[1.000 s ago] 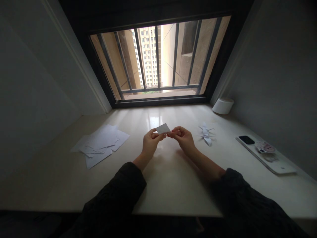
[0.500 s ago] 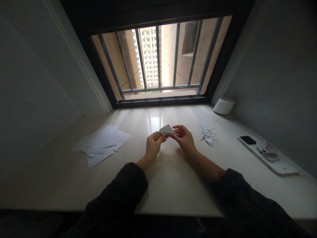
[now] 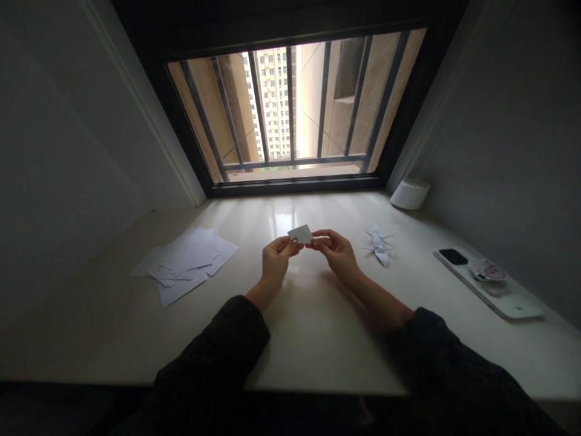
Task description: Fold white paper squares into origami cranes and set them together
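Observation:
A small folded piece of white paper is held up above the sill, between my two hands. My left hand pinches its lower left part between thumb and fingers. At its right edge, my right hand grips it with thumb and fingertips. Right of my right hand lies a folded white paper figure with thin pointed legs. Left of my left hand is a loose pile of white paper sheets.
On the right of the pale sill lies a white phone with a character grip on its back. A white cylindrical object stands in the back right corner. Behind is a dark-framed window with bars outside.
The folded paper has turned to a flatter angle and shifted slightly left. My left hand has moved a little left, and my right fingers now hold the paper nearer its right edge.

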Available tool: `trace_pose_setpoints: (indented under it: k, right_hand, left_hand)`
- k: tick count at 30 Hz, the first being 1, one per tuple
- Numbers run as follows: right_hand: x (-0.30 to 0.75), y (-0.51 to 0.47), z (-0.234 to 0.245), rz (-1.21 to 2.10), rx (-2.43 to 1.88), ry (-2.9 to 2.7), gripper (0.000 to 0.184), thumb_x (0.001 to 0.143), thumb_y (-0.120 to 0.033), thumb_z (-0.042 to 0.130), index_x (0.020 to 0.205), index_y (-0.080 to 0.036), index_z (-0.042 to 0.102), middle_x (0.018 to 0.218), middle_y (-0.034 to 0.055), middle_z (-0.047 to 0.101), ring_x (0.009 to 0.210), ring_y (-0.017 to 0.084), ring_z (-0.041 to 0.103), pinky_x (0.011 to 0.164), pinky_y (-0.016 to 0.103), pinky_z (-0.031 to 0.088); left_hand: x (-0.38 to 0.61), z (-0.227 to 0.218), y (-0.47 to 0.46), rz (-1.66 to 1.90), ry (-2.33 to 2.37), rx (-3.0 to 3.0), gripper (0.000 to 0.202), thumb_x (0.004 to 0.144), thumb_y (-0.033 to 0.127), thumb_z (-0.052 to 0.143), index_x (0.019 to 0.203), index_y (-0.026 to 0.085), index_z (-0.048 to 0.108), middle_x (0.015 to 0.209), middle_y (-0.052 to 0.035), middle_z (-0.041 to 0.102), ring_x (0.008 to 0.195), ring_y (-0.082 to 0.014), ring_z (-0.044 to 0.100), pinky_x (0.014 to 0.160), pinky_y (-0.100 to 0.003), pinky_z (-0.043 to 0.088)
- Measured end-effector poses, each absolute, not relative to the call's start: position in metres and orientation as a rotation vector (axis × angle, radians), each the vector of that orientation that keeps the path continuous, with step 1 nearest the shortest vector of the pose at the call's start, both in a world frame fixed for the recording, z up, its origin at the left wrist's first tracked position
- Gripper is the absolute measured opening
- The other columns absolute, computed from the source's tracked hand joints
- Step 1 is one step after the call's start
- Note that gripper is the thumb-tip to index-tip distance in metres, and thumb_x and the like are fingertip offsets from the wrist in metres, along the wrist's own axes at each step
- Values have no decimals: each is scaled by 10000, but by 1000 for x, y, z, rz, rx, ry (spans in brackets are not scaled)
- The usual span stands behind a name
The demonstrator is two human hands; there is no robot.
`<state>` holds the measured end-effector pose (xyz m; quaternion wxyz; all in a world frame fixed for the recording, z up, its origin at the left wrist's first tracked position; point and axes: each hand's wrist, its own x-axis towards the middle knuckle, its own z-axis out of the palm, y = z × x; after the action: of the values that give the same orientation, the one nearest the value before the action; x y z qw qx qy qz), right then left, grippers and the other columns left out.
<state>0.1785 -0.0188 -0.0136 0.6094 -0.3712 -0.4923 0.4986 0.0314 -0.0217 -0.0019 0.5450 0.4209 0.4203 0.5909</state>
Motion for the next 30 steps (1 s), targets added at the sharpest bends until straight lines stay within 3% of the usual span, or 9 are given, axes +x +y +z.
trace_pose_setpoints:
  k: [9, 14, 18, 21, 25, 30]
  right_hand:
    - [180, -16, -29, 1001, -1039, -1254, 375, 796, -421, 590, 1114, -228, 538, 870, 44, 710, 817, 197, 673, 821, 402, 503]
    - [182, -17, -26, 956, -1008, -1311, 378, 750, -410, 657, 1060, -248, 515, 987, 52, 673, 823, 183, 648, 751, 347, 519]
    - [180, -20, -22, 997, -981, -1369, 339, 708, -399, 700, 966, -237, 552, 739, -3, 653, 666, 166, 621, 646, 308, 511]
    - [178, -22, -22, 1033, -932, -1383, 329, 700, -371, 712, 948, -242, 538, 690, -28, 631, 605, 146, 590, 621, 296, 500]
    - [175, -25, -22, 1072, -862, -1385, 374, 683, -365, 730, 969, -253, 516, 759, -28, 644, 595, 130, 585, 605, 283, 498]
    - [174, -29, -17, 1044, -885, -1562, 350, 665, -368, 747, 970, -234, 641, 873, 15, 659, 611, 120, 574, 616, 279, 498]
  left_hand:
    - [23, -15, -11, 1233, 1052, 1082, 303, 686, 345, 722, 882, 118, 679, 817, -111, 725, 783, -206, 687, 751, -329, 512]
    - [21, -16, -14, 1215, 1178, 1465, 198, 729, 349, 681, 864, 204, 694, 783, -58, 716, 726, -205, 682, 637, -285, 490]
    - [20, -8, -20, 1296, 1293, 1783, 243, 771, 322, 650, 1007, 271, 672, 793, -29, 707, 710, -186, 671, 638, -273, 482]
    - [19, -4, -22, 1355, 1289, 1804, 330, 800, 323, 620, 1125, 267, 609, 828, -31, 697, 748, -177, 671, 668, -272, 496]
    - [21, -5, -20, 1398, 1196, 1662, 370, 792, 346, 628, 1143, 234, 584, 820, -33, 682, 757, -168, 666, 689, -265, 501]
    - [22, -9, -17, 1392, 1126, 1495, 346, 782, 362, 634, 1080, 189, 602, 773, -36, 674, 708, -161, 656, 627, -246, 493]
